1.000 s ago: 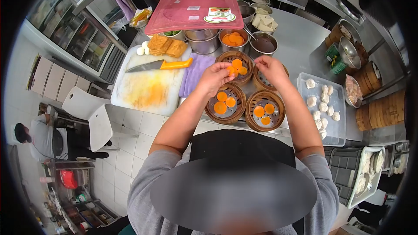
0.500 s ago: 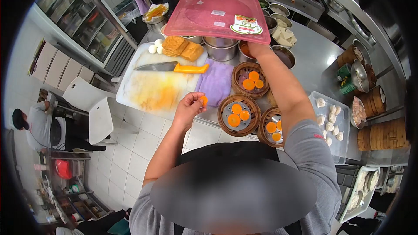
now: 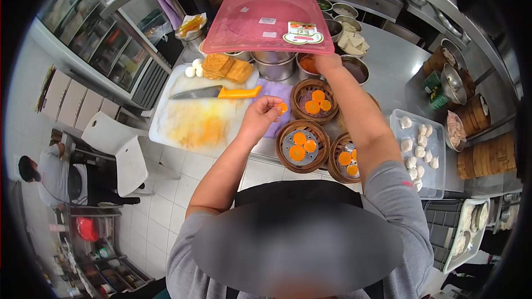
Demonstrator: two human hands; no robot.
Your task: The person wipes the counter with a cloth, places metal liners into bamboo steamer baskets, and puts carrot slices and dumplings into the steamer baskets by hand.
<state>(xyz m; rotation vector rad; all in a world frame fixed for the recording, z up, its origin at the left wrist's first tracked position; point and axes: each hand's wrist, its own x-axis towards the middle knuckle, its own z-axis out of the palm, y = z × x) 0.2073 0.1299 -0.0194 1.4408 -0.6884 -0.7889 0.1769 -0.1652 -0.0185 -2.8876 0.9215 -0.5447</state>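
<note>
My left hand (image 3: 261,117) pinches a round carrot slice (image 3: 283,108) above the purple cloth (image 3: 275,89). Just right of it stand three round bamboo steamers holding carrot slices: a back one (image 3: 314,103), a front one (image 3: 302,147), and a third (image 3: 344,158) partly behind my right forearm. My right hand (image 3: 329,63) is at the front edge of the pink plastic lid (image 3: 260,25), beside a metal pot (image 3: 306,67) with something orange inside. The lid hides its fingers, so their grip cannot be made out.
On the white cutting board (image 3: 191,124) lie a yellow-handled knife (image 3: 221,93), fried tofu blocks (image 3: 227,68) and several white eggs (image 3: 194,68). To the right, a clear tray (image 3: 418,152) holds several dumplings. Stacked steamers (image 3: 487,160) stand farther right. A person (image 3: 55,171) sits at the far left.
My left hand has moved right and up with the carrot slice, toward the steamers. My right hand stays at the lid's edge. The whole view has shifted slightly.
</note>
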